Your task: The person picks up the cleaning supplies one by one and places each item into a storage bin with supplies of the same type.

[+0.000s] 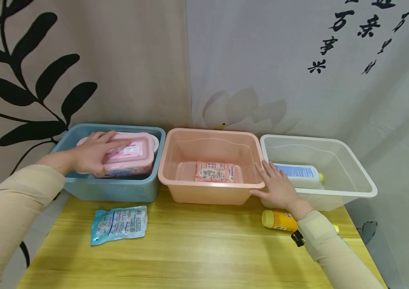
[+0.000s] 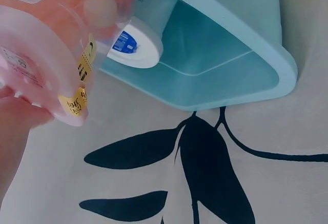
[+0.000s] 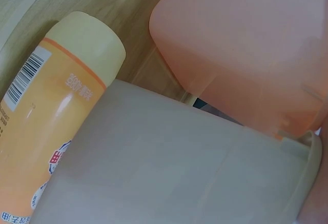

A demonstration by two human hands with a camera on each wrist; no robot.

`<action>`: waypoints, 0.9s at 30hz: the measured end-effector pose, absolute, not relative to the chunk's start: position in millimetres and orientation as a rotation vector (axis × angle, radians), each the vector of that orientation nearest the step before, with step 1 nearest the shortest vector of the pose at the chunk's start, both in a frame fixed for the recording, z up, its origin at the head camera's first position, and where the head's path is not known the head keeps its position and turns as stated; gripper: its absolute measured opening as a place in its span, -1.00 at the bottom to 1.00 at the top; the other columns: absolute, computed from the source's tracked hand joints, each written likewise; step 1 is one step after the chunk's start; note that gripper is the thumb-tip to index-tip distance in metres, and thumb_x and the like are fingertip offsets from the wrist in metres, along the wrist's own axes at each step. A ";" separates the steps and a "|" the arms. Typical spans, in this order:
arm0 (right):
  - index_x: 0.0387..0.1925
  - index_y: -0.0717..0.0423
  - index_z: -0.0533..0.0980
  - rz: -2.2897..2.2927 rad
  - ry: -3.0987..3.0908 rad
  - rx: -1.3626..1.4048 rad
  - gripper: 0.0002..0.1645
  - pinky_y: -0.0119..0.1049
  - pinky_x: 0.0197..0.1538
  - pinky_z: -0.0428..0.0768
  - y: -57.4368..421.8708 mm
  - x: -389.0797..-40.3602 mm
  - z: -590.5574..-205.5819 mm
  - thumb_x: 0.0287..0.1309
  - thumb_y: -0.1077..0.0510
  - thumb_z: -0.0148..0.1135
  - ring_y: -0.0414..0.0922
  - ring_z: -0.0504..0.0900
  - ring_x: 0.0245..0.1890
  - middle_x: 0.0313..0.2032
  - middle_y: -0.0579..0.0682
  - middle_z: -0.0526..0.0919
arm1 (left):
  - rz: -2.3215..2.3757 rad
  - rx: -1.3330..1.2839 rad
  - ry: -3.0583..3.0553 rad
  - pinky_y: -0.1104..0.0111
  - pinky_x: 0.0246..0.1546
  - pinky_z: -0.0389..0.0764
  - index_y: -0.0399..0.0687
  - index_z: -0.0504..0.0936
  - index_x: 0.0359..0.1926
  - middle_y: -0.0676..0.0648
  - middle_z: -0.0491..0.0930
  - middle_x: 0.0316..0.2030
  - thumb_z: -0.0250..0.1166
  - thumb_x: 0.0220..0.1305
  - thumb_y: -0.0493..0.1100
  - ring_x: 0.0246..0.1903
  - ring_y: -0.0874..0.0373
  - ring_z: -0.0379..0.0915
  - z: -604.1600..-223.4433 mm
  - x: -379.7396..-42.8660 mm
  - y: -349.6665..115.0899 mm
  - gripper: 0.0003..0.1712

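Observation:
My left hand (image 1: 94, 152) holds a pink-lidded plastic box (image 1: 132, 154) at the mouth of the blue bin (image 1: 110, 188), with fingers across its lid. In the left wrist view the box's clear side shows orange and red contents. A white round-ended container with a blue label (image 2: 136, 44) lies beside it in the bin. My right hand (image 1: 280, 188) rests with extended fingers at the adjoining rims of the peach bin (image 1: 211, 192) and white bin (image 1: 349, 192). A yellow bottle (image 1: 284, 220) lies below the right wrist, partly hidden by it.
A pink packet (image 1: 214, 171) lies inside the peach bin. The white bin contains a white bottle with a blue label (image 1: 298, 174). On the wooden table (image 1: 197, 249), a light-blue pouch (image 1: 119, 225) lies before the blue bin. Printed curtains (image 1: 135, 60) hang behind.

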State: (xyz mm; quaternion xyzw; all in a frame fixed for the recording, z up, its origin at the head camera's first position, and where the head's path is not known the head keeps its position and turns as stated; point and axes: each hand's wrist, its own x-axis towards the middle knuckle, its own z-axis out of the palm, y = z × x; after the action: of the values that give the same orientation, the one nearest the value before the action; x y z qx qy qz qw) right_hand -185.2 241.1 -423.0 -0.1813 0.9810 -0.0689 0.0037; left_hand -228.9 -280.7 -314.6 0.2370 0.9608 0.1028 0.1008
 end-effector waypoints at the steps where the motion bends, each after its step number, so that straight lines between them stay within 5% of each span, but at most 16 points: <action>1: 0.46 0.02 -0.07 -0.217 3.079 -0.571 0.04 0.30 0.34 0.00 241.4 -185.5 -422.9 0.13 -0.36 0.06 0.25 -0.08 0.43 0.45 0.22 -0.10 | 0.301 0.703 2.841 -0.40 0.16 -0.13 0.04 0.15 0.40 -0.35 -0.10 0.39 0.42 -0.50 -0.20 0.28 -0.37 -0.24 -314.0 -228.6 -280.2 0.23; 27: 0.46 0.00 -0.08 -0.219 3.083 -0.558 0.04 0.29 0.35 0.00 241.6 -184.2 -423.0 0.13 -0.35 0.06 0.23 -0.08 0.43 0.46 0.20 -0.09 | 0.217 0.624 2.723 -0.40 0.17 -0.18 0.08 0.20 0.38 -0.37 -0.06 0.38 0.35 -0.59 -0.28 0.28 -0.38 -0.26 -323.9 -240.6 -268.7 0.24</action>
State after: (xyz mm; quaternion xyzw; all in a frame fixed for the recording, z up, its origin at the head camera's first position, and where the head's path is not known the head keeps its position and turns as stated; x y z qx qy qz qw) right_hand -184.2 241.6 -423.0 -0.1778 0.9816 -0.0697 0.0006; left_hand -240.6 -268.7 -323.9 0.2195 0.9578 0.0762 0.1690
